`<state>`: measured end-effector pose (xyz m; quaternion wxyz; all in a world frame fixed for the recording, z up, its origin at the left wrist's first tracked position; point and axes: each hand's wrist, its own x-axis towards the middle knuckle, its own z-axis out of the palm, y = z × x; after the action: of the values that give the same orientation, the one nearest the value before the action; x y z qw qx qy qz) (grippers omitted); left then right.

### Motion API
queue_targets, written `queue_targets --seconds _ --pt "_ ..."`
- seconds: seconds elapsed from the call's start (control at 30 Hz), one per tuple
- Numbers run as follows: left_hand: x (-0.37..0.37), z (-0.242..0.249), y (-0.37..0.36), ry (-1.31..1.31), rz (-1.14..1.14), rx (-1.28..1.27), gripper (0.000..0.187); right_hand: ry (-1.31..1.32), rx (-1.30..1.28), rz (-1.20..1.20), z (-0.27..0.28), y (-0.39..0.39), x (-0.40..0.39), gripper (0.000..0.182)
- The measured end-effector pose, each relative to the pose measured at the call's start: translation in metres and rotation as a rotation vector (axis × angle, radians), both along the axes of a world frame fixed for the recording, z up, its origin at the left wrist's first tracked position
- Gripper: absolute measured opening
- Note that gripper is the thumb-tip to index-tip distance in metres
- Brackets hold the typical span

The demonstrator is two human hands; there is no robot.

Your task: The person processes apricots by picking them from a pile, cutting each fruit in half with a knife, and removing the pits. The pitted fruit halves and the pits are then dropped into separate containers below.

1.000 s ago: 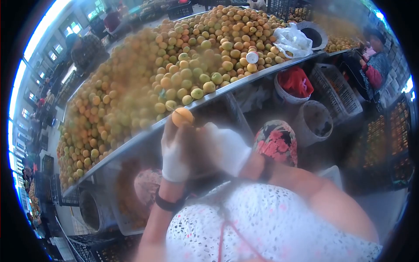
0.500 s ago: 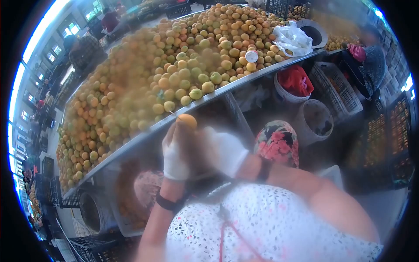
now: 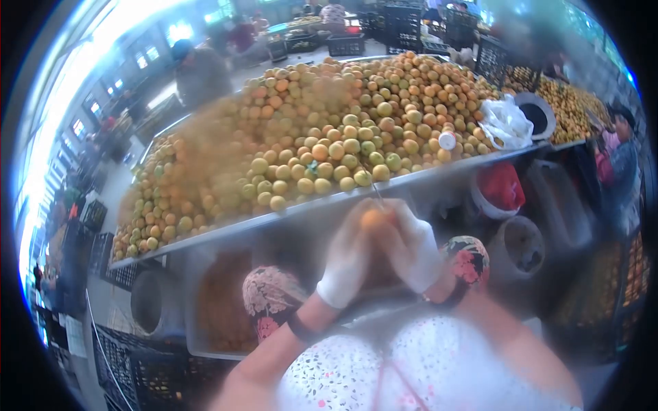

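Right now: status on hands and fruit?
Left hand and right hand, both gloved, closed around one orange fruit. Held just below the table rim. Nothing in the way.

Both gloved hands, left hand [image 3: 347, 264] and right hand [image 3: 411, 248], meet, fingers curled.

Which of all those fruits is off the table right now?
The orange fruit pinched between the gloved left hand and right hand; the rest lie heaped on the table.

Metal table rim [image 3: 226, 231], white cloth gloves [image 3: 340, 277]
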<state>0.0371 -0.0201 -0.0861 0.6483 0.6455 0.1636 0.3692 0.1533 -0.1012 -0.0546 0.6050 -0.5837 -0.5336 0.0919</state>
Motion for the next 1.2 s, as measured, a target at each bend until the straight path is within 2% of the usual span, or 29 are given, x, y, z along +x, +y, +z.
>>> queue_targets --seconds 0.07,0.17,0.27,0.3,0.37,0.4,0.47,0.57,0.7,0.8,0.87,0.93,0.97,1.03,1.07,1.1,1.13,1.17,1.2 --pt "-0.005 0.003 -0.004 -0.083 -0.017 -0.027 0.049 0.008 -0.076 0.035 0.009 -0.008 -0.004 0.031" --pt "-0.015 0.005 -0.007 -0.031 -0.125 -0.157 0.051 -0.008 -0.107 0.033 0.016 -0.012 -0.007 0.032" --pt "-0.022 0.022 -0.014 -0.099 -0.278 -0.446 0.043 -0.128 -0.119 0.051 0.017 -0.010 -0.006 0.031" --pt "-0.021 0.032 -0.019 -0.101 -0.276 -0.446 0.043 -0.182 -0.108 0.036 0.017 -0.008 -0.006 0.030" --pt "-0.015 0.052 -0.028 -0.141 -0.128 -0.807 0.037 -0.237 -0.091 0.022 0.015 0.000 -0.006 0.030" --pt "-0.016 0.053 -0.025 -0.142 -0.126 -0.808 0.037 -0.263 -0.072 0.017 0.011 0.004 -0.005 0.030" --pt "-0.018 0.055 -0.017 -0.051 -0.173 -1.096 0.037 -0.289 -0.061 0.018 0.007 0.011 -0.004 0.030" --pt "-0.018 0.063 -0.012 0.030 -0.082 -1.232 0.041 -0.339 -0.064 0.047 0.002 0.019 0.001 0.030" --pt "-0.024 0.041 -0.001 -0.011 -0.206 -1.094 0.041 -0.396 -0.103 0.104 -0.002 0.029 0.004 0.031" --pt "-0.019 0.027 0.007 -0.056 -0.097 -1.124 0.037 -0.479 -0.062 0.158 -0.003 0.036 0.007 0.030" --pt "-0.017 0.010 0.015 -0.020 -0.038 -0.901 0.043 -0.535 -0.001 0.200 -0.006 0.038 0.005 0.030" --pt "-0.017 -0.005 0.028 -0.044 -0.083 -0.870 0.046 -0.120 0.085 0.194 -0.010 0.039 -0.002 0.020" --pt "-0.020 -0.010 0.033 -0.067 -0.126 -0.839 0.050 -0.121 0.084 0.194 -0.011 0.038 -0.004 0.020" --pt "-0.032 -0.008 0.043 -0.065 -0.161 -0.857 0.051 0.668 -0.108 0.086 -0.009 0.035 -0.006 0.014" --pt "-0.036 -0.006 0.046 -0.058 -0.195 -0.878 0.054 0.667 -0.096 0.085 -0.006 0.032 -0.006 0.014" --pt "-0.031 0.003 0.038 -0.040 -0.066 -0.950 0.050 0.683 -0.105 0.101 -0.001 0.028 -0.006 0.014" --pt "-0.028 -0.006 0.036 -0.043 -0.050 -0.946 0.050 0.701 -0.122 0.128 0.003 0.024 -0.008 0.015" --pt "-0.027 -0.023 0.037 -0.005 -0.150 -0.897 0.046 0.570 -0.162 0.114 0.007 0.020 -0.013 0.017" --pt "-0.028 -0.033 0.034 0.030 -0.244 -0.847 0.042 0.572 -0.171 0.146 0.001 0.022 -0.013 0.017"
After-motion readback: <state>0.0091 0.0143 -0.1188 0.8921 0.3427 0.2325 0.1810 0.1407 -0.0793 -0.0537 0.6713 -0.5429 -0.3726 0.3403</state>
